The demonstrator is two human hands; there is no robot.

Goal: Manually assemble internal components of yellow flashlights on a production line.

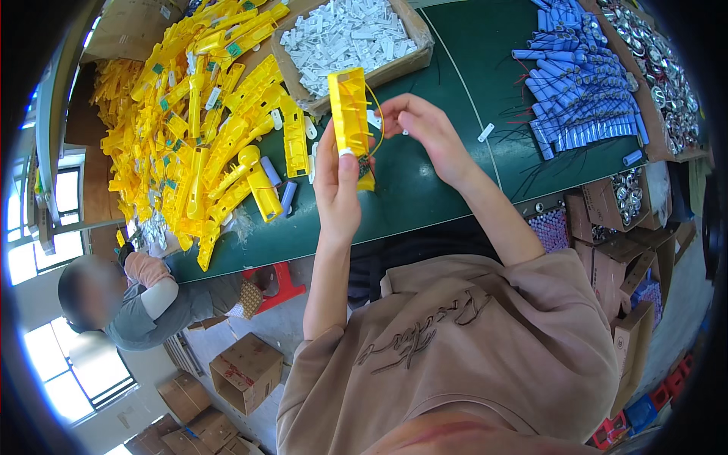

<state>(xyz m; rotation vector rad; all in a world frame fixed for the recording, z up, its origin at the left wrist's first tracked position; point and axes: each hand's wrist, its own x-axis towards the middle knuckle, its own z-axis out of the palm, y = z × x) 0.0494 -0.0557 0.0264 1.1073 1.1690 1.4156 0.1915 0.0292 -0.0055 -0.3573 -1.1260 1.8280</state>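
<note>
My left hand (pixel 338 186) grips a long yellow plastic shell (pixel 349 110), hollow side up, with inner ribs, a small green circuit board and a thin wire looping off its right side. The thumb presses near a small white part at the shell's lower portion. Just right of the wire loop is my right hand (pixel 428 135), fingers bent and apart, the fingertips close to the wire; I cannot tell whether they touch it. A small white piece shows between the shell and those fingertips.
Left lies a heap of yellow shells (pixel 196 178), some with boards. Beyond the hands stands a carton of white plastic pieces (pixel 349 38). Blue cylinders with wires (pixel 576 98) are stacked at right on the green table (pixel 447 205), beside round metal parts (pixel 660 83). Another person (pixel 152 303) sits at left.
</note>
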